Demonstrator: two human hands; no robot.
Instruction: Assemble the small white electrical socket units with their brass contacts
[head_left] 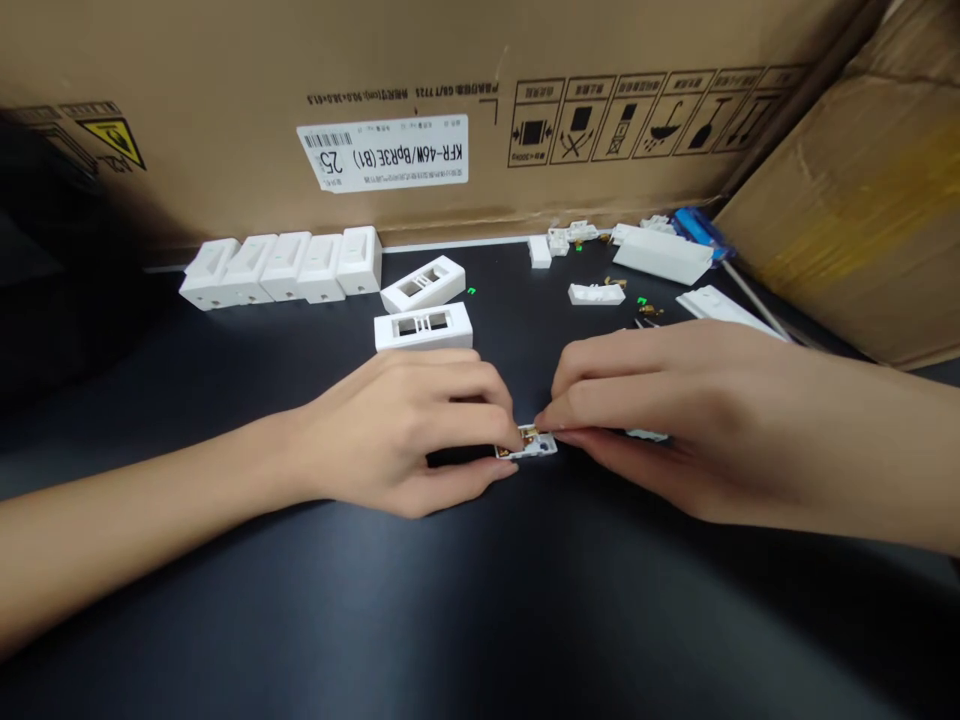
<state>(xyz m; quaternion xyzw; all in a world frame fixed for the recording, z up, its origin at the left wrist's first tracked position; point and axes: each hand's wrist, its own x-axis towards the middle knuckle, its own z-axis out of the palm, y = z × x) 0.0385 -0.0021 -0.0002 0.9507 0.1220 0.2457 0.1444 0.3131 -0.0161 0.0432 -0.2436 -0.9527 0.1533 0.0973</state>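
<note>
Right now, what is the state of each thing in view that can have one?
Small white base, open, gold parts showing inside.
Left hand, holding the base.
Right hand, at the base's right end, grip unclear.
Five white housings, in a row.
Front white frame, openings upward.
Rear white frame, askew.
Loose white pieces, scattered.
Blue tool, lying down.
Carton label, upside down.

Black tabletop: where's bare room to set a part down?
Widest patch: tabletop on the near side of the left hand and right hand. Another: between the left forearm and the row of white housings. Crowded: beyond the right hand, with loose white parts and the blue-handled tool.
</note>
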